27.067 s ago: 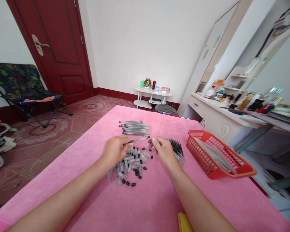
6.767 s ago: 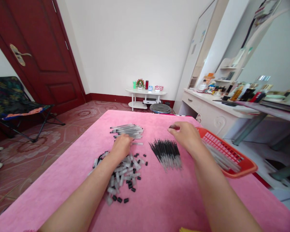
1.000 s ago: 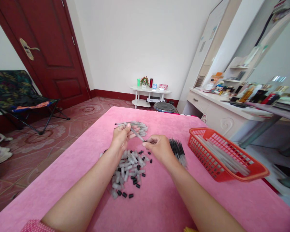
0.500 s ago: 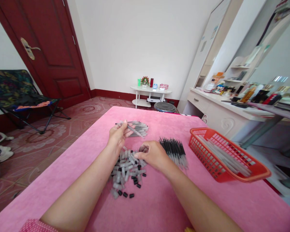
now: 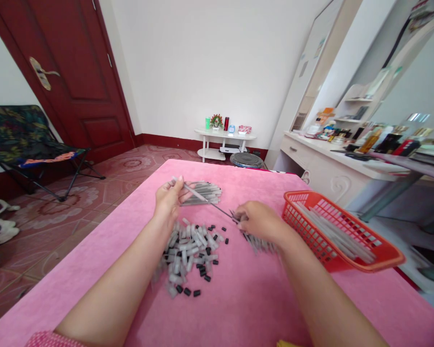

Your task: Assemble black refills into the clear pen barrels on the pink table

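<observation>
Pink plush cloth point(image 5: 238, 303) covers the table, and near its far edge the left hand point(image 5: 169, 200) pinches a slim, translucent grey plastic pen barrel point(image 5: 196, 193), tilted down toward the right. One thin dark refill point(image 5: 221, 210) runs from the barrel's lower end to the right hand point(image 5: 256, 220), whose fingers close on it (slightly blurred) over a bundle of black-and-clear refills point(image 5: 258, 243). Behind the left hand lie grey translucent pens point(image 5: 208, 193); nearer the near edge, clear plastic caps point(image 5: 191, 248) mix with short black cylinders point(image 5: 197, 293). An orange-red lattice plastic basket point(image 5: 385, 265) stands by the right edge.
</observation>
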The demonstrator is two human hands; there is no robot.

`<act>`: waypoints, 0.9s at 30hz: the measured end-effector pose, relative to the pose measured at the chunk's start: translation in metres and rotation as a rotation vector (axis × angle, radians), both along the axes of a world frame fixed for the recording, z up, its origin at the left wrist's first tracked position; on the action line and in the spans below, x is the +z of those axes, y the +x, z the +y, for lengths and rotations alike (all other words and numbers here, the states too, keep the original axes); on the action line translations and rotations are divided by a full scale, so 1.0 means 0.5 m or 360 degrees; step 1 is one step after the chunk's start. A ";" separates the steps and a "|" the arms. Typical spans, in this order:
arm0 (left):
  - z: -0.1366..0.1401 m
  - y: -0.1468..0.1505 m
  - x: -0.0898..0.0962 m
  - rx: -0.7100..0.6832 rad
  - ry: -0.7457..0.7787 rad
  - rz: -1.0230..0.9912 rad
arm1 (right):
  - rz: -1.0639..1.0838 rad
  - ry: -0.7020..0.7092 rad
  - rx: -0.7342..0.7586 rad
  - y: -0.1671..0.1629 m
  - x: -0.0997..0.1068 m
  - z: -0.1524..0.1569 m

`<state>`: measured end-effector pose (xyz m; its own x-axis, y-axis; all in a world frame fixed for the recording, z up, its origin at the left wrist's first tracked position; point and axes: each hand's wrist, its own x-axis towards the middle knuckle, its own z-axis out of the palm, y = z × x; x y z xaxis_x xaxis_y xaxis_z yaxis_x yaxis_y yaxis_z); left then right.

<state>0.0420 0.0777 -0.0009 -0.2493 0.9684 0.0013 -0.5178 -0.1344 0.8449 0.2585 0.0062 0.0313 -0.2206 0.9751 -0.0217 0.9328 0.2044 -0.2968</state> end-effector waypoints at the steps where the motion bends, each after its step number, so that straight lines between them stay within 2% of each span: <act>1: 0.004 -0.009 0.002 0.0024 -0.0012 -0.0034 | -0.0063 -0.0068 -0.0056 0.020 0.015 -0.001; 6: 0.006 -0.009 -0.002 -0.0061 -0.0041 -0.0077 | -0.0312 -0.0286 -0.0304 0.089 0.056 -0.004; 10: -0.017 0.035 -0.006 -0.0279 -0.0052 -0.0037 | -0.0380 -0.0126 -0.0394 0.088 0.055 -0.002; 12: -0.036 0.062 -0.003 -0.0392 -0.0070 -0.0030 | -0.0175 -0.0044 -0.0345 0.068 0.051 -0.002; 17: -0.084 0.116 0.004 -0.0648 0.0017 -0.0013 | 0.0449 0.0327 0.0017 -0.001 0.033 -0.005; 19: -0.095 0.128 0.001 -0.0692 0.0066 -0.0007 | 0.0513 0.0388 0.0081 -0.021 0.025 -0.007; 23: -0.100 0.135 -0.012 -0.0662 0.0085 0.0084 | 0.0448 0.0436 0.0056 -0.041 0.008 -0.010; 27: -0.076 0.109 -0.016 -0.0558 -0.0056 0.0181 | 0.0477 0.0395 0.0066 -0.042 0.002 -0.010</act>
<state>0.0964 0.0396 -0.0086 0.0972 0.9949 -0.0251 -0.4297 0.0647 0.9007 0.2375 0.0010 0.0324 -0.2205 0.9327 0.2853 0.8018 0.3399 -0.4915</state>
